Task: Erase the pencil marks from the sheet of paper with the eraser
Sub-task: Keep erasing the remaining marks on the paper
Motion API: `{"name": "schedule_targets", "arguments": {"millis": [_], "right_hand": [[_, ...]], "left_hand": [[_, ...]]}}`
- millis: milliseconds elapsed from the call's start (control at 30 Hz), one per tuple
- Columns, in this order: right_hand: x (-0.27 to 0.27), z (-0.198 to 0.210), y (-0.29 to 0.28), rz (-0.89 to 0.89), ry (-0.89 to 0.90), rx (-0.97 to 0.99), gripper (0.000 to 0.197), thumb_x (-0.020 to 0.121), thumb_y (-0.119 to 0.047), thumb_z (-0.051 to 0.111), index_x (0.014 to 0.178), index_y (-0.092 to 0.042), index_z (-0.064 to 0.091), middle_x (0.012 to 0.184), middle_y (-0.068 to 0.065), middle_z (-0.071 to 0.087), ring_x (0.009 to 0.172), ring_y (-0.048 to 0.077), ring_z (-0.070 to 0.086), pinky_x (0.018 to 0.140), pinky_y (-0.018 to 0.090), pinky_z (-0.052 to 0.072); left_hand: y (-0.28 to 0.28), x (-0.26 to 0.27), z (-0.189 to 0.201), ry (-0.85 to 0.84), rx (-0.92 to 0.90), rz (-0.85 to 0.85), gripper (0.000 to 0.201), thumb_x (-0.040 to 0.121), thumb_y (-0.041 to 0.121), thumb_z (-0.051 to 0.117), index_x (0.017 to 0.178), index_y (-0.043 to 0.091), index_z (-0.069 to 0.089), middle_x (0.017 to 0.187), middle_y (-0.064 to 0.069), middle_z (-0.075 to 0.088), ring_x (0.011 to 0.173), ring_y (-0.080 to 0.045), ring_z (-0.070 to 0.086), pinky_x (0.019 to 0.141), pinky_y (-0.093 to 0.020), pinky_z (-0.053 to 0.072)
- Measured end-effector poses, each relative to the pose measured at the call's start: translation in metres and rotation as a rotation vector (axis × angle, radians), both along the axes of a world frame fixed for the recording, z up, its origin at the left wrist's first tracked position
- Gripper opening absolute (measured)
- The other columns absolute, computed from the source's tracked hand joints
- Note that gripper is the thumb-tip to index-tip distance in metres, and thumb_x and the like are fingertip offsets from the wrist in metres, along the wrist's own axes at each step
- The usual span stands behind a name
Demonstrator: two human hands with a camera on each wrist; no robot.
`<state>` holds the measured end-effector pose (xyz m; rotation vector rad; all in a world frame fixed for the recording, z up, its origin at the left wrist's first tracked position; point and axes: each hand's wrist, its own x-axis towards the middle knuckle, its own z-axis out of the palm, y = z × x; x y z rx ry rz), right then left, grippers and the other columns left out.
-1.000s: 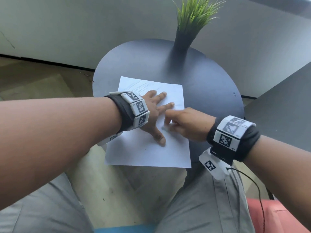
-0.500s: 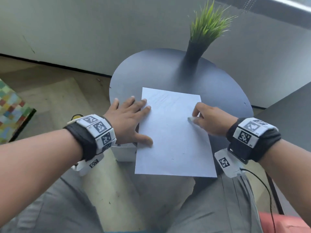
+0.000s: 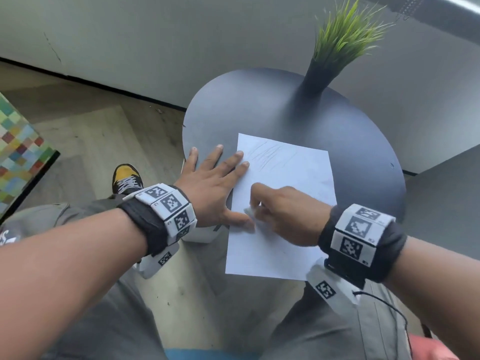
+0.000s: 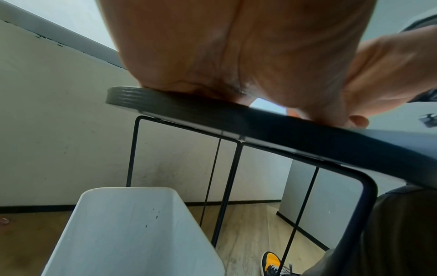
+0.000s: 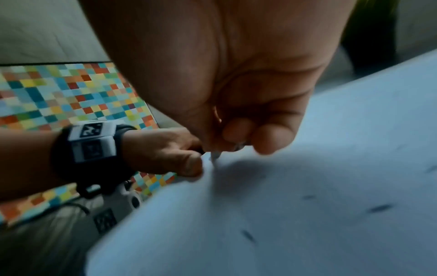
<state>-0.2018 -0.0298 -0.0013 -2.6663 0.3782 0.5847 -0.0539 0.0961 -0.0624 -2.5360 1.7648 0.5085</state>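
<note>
Eraser (image 3: 250,211) sits pinched in the curled fingertips of the right hand (image 3: 283,216), tip down on the paper (image 3: 291,175) near its left edge, roughly mid-height, just beside the left thumb. In the right wrist view the eraser (image 5: 216,156) shows as a small pale sliver below the fingertips (image 5: 267,140), touching the sheet; its exact shape is too blurred to call. Paper lies flat on the round dark table (image 3: 363,141), long axis running away from the person, near edge overhanging the table rim. Remaining pencil marks (image 3: 262,154) are a cluster of slanted strokes in the far-left corner, so from the eraser they lie straight ahead, away from the body. A few short dark flecks (image 5: 380,208) show nearer the wrist camera; whether they are marks or crumbs I cannot tell. Left hand (image 3: 215,185) is flat with fingers spread, palm on the table at the left edge, two fingertips and the thumb pinning the sheet. My read: the right hand is nearer and already loaded, and the next stroke needs to push forward toward that far corner while the left keeps the sheet from sliding or buckling. Plant pot (image 3: 315,81) stands well beyond the paper.
</note>
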Motion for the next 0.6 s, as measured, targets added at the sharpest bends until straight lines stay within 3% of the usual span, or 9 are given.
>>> {"name": "schedule_targets", "arguments": {"millis": [33, 167, 333, 500, 600], "right_hand": [[0.002, -0.001, 0.000, 0.001, 0.002, 0.002, 0.021, 0.097, -0.037, 0.048, 0.104, -0.017, 0.050, 0.089, 0.008, 0.064, 0.084, 0.030, 0.056, 0.074, 0.037, 0.046], [0.021, -0.002, -0.038, -0.324, -0.110, -0.081, 0.024, 0.095, -0.045, 0.050, 0.100, -0.021, 0.050, 0.095, 0.008, 0.064, 0.089, 0.031, 0.057, 0.080, 0.038, 0.049], [0.012, -0.005, 0.008, 0.046, -0.046, -0.019, 0.023, 0.099, -0.038, 0.048, 0.102, -0.016, 0.047, 0.084, 0.009, 0.060, 0.080, 0.034, 0.055, 0.069, 0.038, 0.044], [0.024, -0.002, -0.039, -0.356, -0.101, -0.087, 0.025, 0.096, -0.045, 0.050, 0.100, -0.020, 0.049, 0.098, 0.009, 0.064, 0.089, 0.031, 0.056, 0.080, 0.038, 0.049], [0.018, -0.004, -0.013, -0.148, -0.055, -0.061, 0.026, 0.098, -0.043, 0.046, 0.103, -0.018, 0.046, 0.092, 0.010, 0.062, 0.084, 0.033, 0.056, 0.075, 0.038, 0.047]], "left_hand": [[0.000, 0.000, 0.000, 0.003, -0.001, 0.004, 0.128, 0.059, 0.102, 0.025, 0.157, 0.029, -0.013, 0.164, 0.014, -0.023, 0.150, -0.022, -0.025, 0.117, -0.063, -0.012], [-0.001, 0.000, 0.001, 0.020, -0.003, 0.009, 0.132, 0.055, 0.103, 0.024, 0.158, 0.029, -0.011, 0.164, 0.014, -0.020, 0.151, -0.022, -0.024, 0.116, -0.063, -0.012], [0.000, 0.000, 0.002, 0.015, -0.017, 0.005, 0.129, 0.058, 0.101, 0.028, 0.158, 0.029, -0.009, 0.165, 0.013, -0.018, 0.151, -0.024, -0.023, 0.116, -0.064, -0.011], [-0.002, -0.001, 0.003, 0.031, -0.015, 0.011, 0.135, 0.050, 0.104, 0.022, 0.158, 0.029, -0.008, 0.165, 0.013, -0.016, 0.151, -0.024, -0.023, 0.116, -0.065, -0.011], [-0.001, -0.002, 0.003, 0.015, -0.016, 0.020, 0.133, 0.051, 0.104, 0.024, 0.158, 0.030, -0.006, 0.165, 0.013, -0.015, 0.151, -0.023, -0.022, 0.116, -0.065, -0.010]]}}
